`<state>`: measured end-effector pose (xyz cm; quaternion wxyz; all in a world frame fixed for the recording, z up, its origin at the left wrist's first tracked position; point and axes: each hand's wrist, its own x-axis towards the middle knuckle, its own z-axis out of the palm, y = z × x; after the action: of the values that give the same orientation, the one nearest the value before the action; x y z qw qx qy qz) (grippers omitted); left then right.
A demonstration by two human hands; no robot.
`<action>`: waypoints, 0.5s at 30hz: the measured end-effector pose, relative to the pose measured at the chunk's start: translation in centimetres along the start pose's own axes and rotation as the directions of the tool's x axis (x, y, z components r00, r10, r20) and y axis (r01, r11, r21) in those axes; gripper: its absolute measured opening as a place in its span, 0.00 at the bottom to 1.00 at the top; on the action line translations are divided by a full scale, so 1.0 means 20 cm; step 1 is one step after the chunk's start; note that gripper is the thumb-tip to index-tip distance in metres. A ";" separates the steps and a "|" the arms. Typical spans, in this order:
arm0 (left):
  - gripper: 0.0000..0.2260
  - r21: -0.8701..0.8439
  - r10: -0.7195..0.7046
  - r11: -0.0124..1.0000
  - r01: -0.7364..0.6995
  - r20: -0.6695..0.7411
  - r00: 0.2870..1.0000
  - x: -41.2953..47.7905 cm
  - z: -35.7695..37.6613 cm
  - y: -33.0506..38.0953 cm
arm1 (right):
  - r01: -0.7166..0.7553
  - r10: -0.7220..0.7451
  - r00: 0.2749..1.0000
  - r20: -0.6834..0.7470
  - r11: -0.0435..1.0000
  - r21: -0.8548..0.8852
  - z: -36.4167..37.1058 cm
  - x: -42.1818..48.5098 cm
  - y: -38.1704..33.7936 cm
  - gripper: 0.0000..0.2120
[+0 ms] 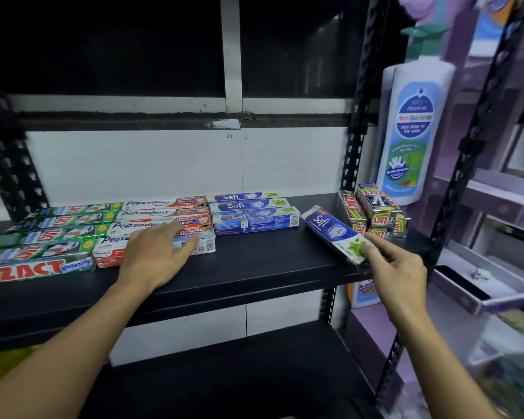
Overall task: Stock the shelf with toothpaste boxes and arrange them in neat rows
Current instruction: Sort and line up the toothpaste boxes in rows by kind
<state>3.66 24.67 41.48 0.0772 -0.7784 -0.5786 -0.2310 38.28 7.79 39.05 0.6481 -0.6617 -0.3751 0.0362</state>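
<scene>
On the black shelf (254,267) lie rows of toothpaste boxes: green Zact boxes (43,237) at the left, red-and-white Pepsodent boxes (164,211) in the middle, blue Safi boxes (254,216) to their right. My left hand (159,252) rests flat, fingers straight, on the front Pepsodent box (206,243). My right hand (397,267) pinches the near end of a loose blue Safi box (330,231) that lies at an angle near the shelf's right front. Black Zact boxes (372,210) sit at the far right.
A large white anti-bacterial wash bottle (412,131) stands beyond the black slotted upright (357,140) at the right. Purple shelving (496,207) fills the right side. A lower black shelf (239,373) lies beneath. A white wall panel backs the shelf.
</scene>
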 end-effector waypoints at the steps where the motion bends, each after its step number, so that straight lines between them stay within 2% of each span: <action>1: 0.27 0.000 -0.001 1.000 0.001 -0.002 1.000 0.00 0.00 0.00 | -0.033 0.032 0.999 0.017 0.998 0.051 -0.01 0.00 0.01 0.11; 5: 0.25 -0.025 0.009 1.000 -0.009 -0.021 1.000 -0.01 -0.01 0.01 | -0.120 0.110 0.992 0.060 0.971 0.208 -0.06 -0.01 0.03 0.12; 10: 0.25 -0.019 0.019 1.000 -0.019 -0.016 1.000 -0.01 -0.01 0.01 | -0.171 0.134 0.978 0.159 0.951 0.256 -0.10 0.02 0.05 0.13; 13: 0.25 -0.017 0.021 1.000 -0.021 -0.019 1.000 -0.01 -0.01 0.01 | -0.135 0.097 0.968 0.230 0.979 0.154 -0.09 0.06 0.02 0.13; 15: 0.25 -0.018 0.021 1.000 -0.021 -0.023 1.000 -0.01 -0.01 0.01 | 0.009 -0.001 0.968 0.252 1.000 -0.029 -0.07 0.08 -0.01 0.13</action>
<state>3.79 24.25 41.64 0.0790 -0.7824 -0.5675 -0.2443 40.05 7.56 40.14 0.5851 -0.6606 -0.4567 0.1127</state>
